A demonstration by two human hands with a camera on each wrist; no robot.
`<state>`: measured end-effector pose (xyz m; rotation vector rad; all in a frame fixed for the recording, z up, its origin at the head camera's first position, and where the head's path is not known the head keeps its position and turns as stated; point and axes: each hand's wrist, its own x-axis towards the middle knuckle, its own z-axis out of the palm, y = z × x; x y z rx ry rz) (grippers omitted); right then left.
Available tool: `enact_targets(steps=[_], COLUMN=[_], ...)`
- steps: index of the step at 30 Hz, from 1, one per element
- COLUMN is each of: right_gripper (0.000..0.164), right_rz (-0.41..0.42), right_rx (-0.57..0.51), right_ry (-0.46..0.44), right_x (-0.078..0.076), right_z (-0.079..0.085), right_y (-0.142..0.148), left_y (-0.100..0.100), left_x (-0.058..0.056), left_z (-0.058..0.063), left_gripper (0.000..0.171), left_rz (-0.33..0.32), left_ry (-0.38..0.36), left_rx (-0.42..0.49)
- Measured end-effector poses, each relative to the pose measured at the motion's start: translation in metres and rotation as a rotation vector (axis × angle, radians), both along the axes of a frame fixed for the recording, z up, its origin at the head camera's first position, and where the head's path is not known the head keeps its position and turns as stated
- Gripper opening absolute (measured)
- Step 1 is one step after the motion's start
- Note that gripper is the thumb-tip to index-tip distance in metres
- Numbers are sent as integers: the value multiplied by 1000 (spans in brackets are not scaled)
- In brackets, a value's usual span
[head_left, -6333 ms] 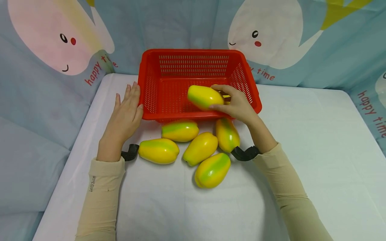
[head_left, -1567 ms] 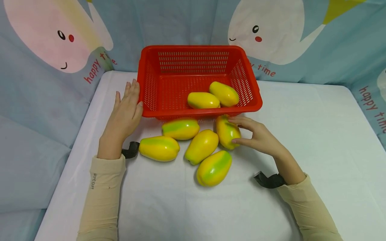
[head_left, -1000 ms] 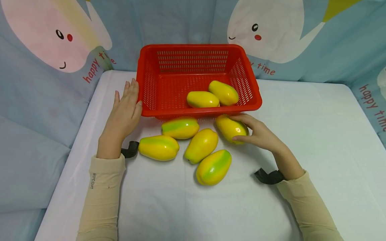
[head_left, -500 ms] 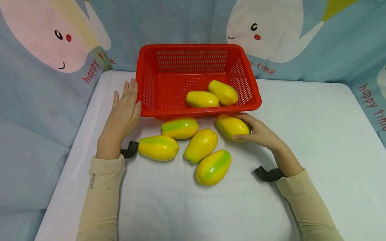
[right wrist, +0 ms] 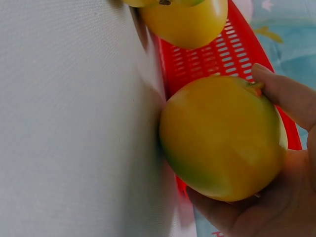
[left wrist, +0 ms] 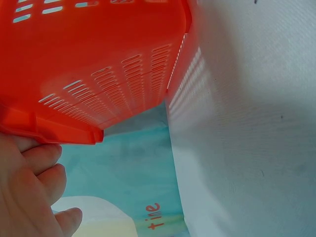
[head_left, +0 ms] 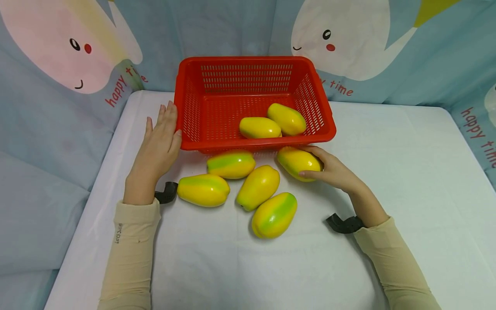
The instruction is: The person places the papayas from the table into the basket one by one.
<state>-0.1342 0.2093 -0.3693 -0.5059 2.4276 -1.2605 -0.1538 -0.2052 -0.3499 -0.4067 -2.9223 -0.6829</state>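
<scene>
The left hand (head_left: 153, 150) rests with straight fingers against the left side of a red basket (head_left: 217, 145); the right hand (head_left: 331, 172), well apart from it, grips one end of a papaya (head_left: 296, 163) between thumb and fingers. That held papaya is just in front of the basket, low at the counter (head_left: 213, 267); whether it touches the white cloth cannot be told. Two papayas (head_left: 260, 128) (head_left: 287, 119) lie inside the basket, towards its right front corner, and four papayas (head_left: 231, 164) (head_left: 203, 190) (head_left: 258, 187) (head_left: 274, 215) lie in front of it, so the loading looks less than half done. The fruits are plump, smooth and glossy, yellow streaked with green, perhaps artificial. The basket appears to be moulded plastic, its walls slotted and flaring to a thick rim; behind it hangs a creased blue curtain (head_left: 232, 30) with printed whales.
</scene>
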Motion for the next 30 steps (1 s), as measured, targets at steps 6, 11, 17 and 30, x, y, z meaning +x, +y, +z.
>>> enact_targets(steps=[6, 11, 17, 30], right_gripper=[65, 65, 63, 61], right_rz=[-15, -35, -39, -33], right_rx=[7, 19, 26, 29], right_ry=[6, 8, 21, 54], right_x=[0, 1, 2, 7], right_z=[0, 1, 5, 13], right_y=[-1, -1, -2, -2], left_y=[-1, 0, 1, 1], left_x=[0, 1, 0, 0], left_z=[0, 0, 1, 1], left_gripper=[59, 59, 59, 59], left_rz=[2, -1, -1, 2], left_ry=[-1, 4, 7, 0], left_rx=[-3, 1, 1, -6])
